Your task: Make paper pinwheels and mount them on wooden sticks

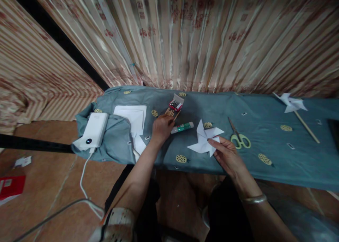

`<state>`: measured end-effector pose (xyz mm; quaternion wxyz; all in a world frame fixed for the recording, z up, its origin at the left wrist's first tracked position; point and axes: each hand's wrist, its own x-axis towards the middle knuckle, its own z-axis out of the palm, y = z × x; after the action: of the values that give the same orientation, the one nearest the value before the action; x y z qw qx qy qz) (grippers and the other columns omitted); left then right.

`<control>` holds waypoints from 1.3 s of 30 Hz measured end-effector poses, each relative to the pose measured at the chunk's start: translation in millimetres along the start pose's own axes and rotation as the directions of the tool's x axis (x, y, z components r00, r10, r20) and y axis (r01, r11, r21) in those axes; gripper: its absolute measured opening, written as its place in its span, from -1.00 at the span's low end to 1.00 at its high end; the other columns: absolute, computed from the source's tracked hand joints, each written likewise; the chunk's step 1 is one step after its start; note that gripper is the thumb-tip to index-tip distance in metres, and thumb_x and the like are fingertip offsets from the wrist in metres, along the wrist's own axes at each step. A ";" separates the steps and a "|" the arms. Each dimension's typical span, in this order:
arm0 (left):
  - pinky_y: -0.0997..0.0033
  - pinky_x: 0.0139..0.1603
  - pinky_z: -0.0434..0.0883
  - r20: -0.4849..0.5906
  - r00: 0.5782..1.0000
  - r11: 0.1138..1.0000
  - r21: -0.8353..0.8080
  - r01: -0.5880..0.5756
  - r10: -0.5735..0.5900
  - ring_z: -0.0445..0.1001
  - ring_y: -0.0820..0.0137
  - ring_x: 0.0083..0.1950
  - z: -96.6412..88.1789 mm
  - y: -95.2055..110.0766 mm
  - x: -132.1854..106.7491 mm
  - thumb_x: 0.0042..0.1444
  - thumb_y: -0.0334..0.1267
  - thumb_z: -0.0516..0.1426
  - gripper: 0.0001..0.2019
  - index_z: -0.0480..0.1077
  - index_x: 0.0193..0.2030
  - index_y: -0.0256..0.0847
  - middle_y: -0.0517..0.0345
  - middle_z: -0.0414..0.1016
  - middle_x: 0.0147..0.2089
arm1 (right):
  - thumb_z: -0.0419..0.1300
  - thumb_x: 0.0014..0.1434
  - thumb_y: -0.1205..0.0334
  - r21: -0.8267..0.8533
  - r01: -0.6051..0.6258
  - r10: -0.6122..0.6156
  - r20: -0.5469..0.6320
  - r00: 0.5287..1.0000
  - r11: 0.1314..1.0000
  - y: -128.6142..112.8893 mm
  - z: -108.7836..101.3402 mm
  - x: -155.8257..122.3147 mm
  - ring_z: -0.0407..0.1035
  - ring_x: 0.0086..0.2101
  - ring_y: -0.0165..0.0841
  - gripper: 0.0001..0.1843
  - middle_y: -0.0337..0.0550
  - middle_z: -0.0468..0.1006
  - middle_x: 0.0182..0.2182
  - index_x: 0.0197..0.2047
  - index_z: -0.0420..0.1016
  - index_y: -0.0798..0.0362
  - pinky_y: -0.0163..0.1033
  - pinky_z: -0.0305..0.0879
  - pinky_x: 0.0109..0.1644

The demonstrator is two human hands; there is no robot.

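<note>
In the head view, the right hand point(227, 153) holds a white paper pinwheel point(203, 139) above the near part of the table; the thumb lies on the front of the paper, close to its middle, and the fingers are behind, so the pinwheel is pinched firmly between them. The left hand point(162, 129) reaches down to several thin wooden sticks point(171, 112), and its fingers are at them; their tips are hidden, so I cannot tell whether they are closed on a stick. Just behind the sticks stands a small red box point(175, 105), its lid raised, with small dark pieces inside. A glue stick point(182, 127) lies between the two hands, nearer to the left one. To the right of the held pinwheel rest scissors point(239, 139) with light green handles, and farther right lies a second pinwheel point(290, 103) on a stick. White paper sheets point(135, 116) lie to the left, beside a white power bank point(95, 128), all on a blue-green cloth point(265, 129).
</note>
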<state>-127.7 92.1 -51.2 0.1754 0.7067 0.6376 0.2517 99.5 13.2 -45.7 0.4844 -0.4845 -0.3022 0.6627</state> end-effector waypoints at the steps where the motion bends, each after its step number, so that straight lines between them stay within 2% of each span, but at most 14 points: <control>1: 0.30 -0.11 0.38 0.030 1.000 0.999 0.049 0.007 -0.009 0.52 0.20 -0.12 0.5 0.2 2.4 0.11 -0.39 0.17 -0.85 0.58 -0.23 -0.22 -0.05 0.58 -0.17 | 0.48 -0.15 0.11 0.002 -0.001 0.001 -0.002 1.000 1.000 -1.1 -0.6 -0.9 0.52 -0.43 -0.38 -0.78 -0.26 0.67 -0.43 -0.38 0.65 -0.06 -0.33 0.45 -0.31; 5: 0.31 -0.17 0.35 0.076 0.996 0.988 0.153 0.036 -0.048 0.52 0.18 -0.16 1.7 4.6 7.7 0.09 -0.38 0.17 -0.87 0.57 -0.29 -0.21 -0.04 0.59 -0.22 | 0.47 -0.15 0.10 0.010 -0.005 0.005 0.015 1.000 1.000 -5.0 -1.3 -4.8 0.50 -0.46 -0.37 -0.80 -0.26 0.67 -0.44 -0.41 0.63 -0.06 -0.28 0.45 -0.32; 9: 0.35 -0.20 0.32 0.025 0.998 0.992 0.112 0.059 -0.062 0.50 0.23 -0.23 0.8 7.4 9.5 0.03 -0.44 0.16 -0.85 0.57 -0.32 -0.22 -0.02 0.58 -0.26 | 0.49 -0.18 0.09 0.010 0.017 -0.017 0.016 1.000 1.000 -9.1 -0.9 -9.7 0.48 -0.48 -0.37 -0.78 -0.26 0.64 -0.49 -0.46 0.62 -0.04 -0.28 0.45 -0.33; 11: 0.38 -0.23 0.31 -0.032 0.998 0.998 -0.011 0.062 -0.062 0.48 0.30 -0.30 -1.8 10.7 7.5 -0.01 -0.45 0.17 -0.84 0.57 -0.33 -0.23 0.03 0.56 -0.30 | 0.49 -0.20 0.09 0.021 0.029 -0.029 0.016 0.999 0.999 -12.0 -0.8 -13.5 0.49 -0.46 -0.35 -0.77 -0.25 0.65 -0.48 -0.44 0.63 -0.04 -0.27 0.46 -0.30; 13: 0.43 -0.27 0.31 -0.104 0.992 0.974 -0.221 0.046 -0.070 0.44 0.39 -0.37 -6.4 18.4 2.5 -0.03 -0.44 0.17 -0.84 0.58 -0.34 -0.22 0.10 0.54 -0.35 | 0.49 -0.19 0.08 0.033 0.037 -0.038 0.021 0.999 0.999 -15.5 -0.9 -18.6 0.50 -0.44 -0.33 -0.75 -0.23 0.66 -0.44 -0.39 0.65 -0.06 -0.24 0.47 -0.27; 15: 0.47 -0.31 0.32 -0.172 0.980 0.890 -0.456 0.011 -0.100 0.41 0.46 -0.41 -13.0 31.2 -5.7 -0.04 -0.41 0.18 -0.86 0.57 -0.35 -0.23 0.15 0.51 -0.38 | 0.49 -0.19 0.07 0.034 0.050 -0.051 0.029 0.998 0.998 -19.1 -1.5 -25.0 0.50 -0.44 -0.34 -0.73 -0.23 0.66 -0.43 -0.36 0.66 -0.07 -0.26 0.46 -0.28; 17: 0.49 -0.32 0.34 -0.169 0.980 0.785 -0.619 -0.025 -0.102 0.43 0.46 -0.38 -19.7 46.8 -16.7 -0.05 -0.34 0.21 -0.88 0.56 -0.35 -0.23 0.17 0.51 -0.35 | 0.49 -0.18 0.07 0.023 0.075 -0.076 0.037 0.996 0.997 -21.8 -3.5 -32.6 0.48 -0.47 -0.38 -0.74 -0.25 0.65 -0.46 -0.37 0.66 -0.08 -0.31 0.44 -0.33; 20: 0.49 -0.29 0.37 -0.045 0.996 0.649 -0.761 0.017 -0.080 0.46 0.44 -0.32 -24.7 67.1 -37.8 -0.09 -0.27 0.27 -0.87 0.56 -0.36 -0.22 0.16 0.54 -0.33 | 0.49 -0.15 0.07 -0.027 0.129 -0.128 0.030 0.991 0.991 -23.5 -10.6 -46.7 0.45 -0.50 -0.42 -0.80 -0.25 0.64 -0.49 -0.43 0.65 -0.08 -0.34 0.41 -0.38; 23: 0.49 -0.29 0.38 0.142 0.985 0.503 -0.847 0.173 -0.100 0.43 0.46 -0.35 -18.3 76.6 -65.3 -0.15 -0.23 0.33 -0.82 0.55 -0.39 -0.25 0.16 0.52 -0.38 | 0.46 -0.09 0.08 -0.164 0.200 -0.196 0.044 0.980 0.966 -23.9 -20.9 -64.7 0.48 -0.48 -0.38 -0.84 -0.23 0.66 -0.46 -0.41 0.65 -0.08 -0.31 0.43 -0.36; 25: 0.52 -0.38 0.33 0.293 0.949 0.393 -0.864 0.315 -0.117 0.36 0.52 -0.45 -8.5 77.7 -87.0 -0.15 -0.18 0.35 -0.77 0.55 -0.37 -0.26 0.21 0.47 -0.47 | 0.43 -0.03 0.11 -0.311 0.257 -0.240 0.093 0.966 0.915 -24.2 -26.8 -77.8 0.50 -0.47 -0.36 -0.88 -0.22 0.67 -0.45 -0.38 0.66 -0.10 -0.31 0.43 -0.37; 28: 0.55 -0.37 0.32 0.476 0.870 0.240 -0.837 0.492 -0.125 0.38 0.53 -0.46 8.0 76.6 -119.8 -0.20 -0.15 0.38 -0.74 0.56 -0.38 -0.26 0.21 0.49 -0.48 | 0.39 0.02 0.16 -0.542 0.339 -0.297 0.167 0.940 0.769 -22.3 -31.8 -93.8 0.51 -0.46 -0.35 -0.93 -0.22 0.67 -0.42 -0.35 0.66 -0.10 -0.33 0.42 -0.39; 31: 0.53 -0.39 0.33 0.644 0.755 0.173 -0.735 0.655 -0.123 0.39 0.51 -0.48 21.5 73.7 -144.5 -0.29 -0.17 0.41 -0.72 0.57 -0.43 -0.27 0.18 0.52 -0.50 | 0.32 0.11 0.19 -0.657 0.411 -0.313 0.269 0.911 0.632 -13.8 -34.8 -100.7 0.53 -0.41 -0.35 -0.95 -0.20 0.67 -0.37 -0.34 0.63 -0.07 -0.33 0.44 -0.35; 34: 0.52 -0.40 0.32 0.729 0.661 0.114 -0.652 0.750 -0.177 0.37 0.52 -0.50 33.1 68.2 -155.9 -0.35 -0.22 0.41 -0.73 0.57 -0.45 -0.28 0.20 0.52 -0.51 | 0.26 0.18 0.26 -0.691 0.513 -0.346 0.382 0.857 0.509 -0.1 -38.4 -98.8 0.54 -0.35 -0.36 -0.94 -0.19 0.66 -0.31 -0.29 0.59 -0.03 -0.31 0.47 -0.26; 39: 0.49 -0.35 0.33 0.737 0.641 0.042 -0.649 0.760 -0.212 0.37 0.51 -0.49 52.6 57.2 -157.5 -0.35 -0.22 0.40 -0.79 0.55 -0.55 -0.27 0.21 0.50 -0.56 | 0.23 0.21 0.34 -0.731 0.617 -0.421 0.480 0.769 0.292 16.1 -40.5 -85.6 0.52 -0.24 -0.33 -0.89 -0.17 0.64 -0.26 -0.18 0.52 -0.01 -0.25 0.46 -0.14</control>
<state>-60.2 -67.1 -82.3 0.7760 0.2107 0.4974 0.3256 136.9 -75.2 -43.9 0.3309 -0.4647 -0.7764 0.2679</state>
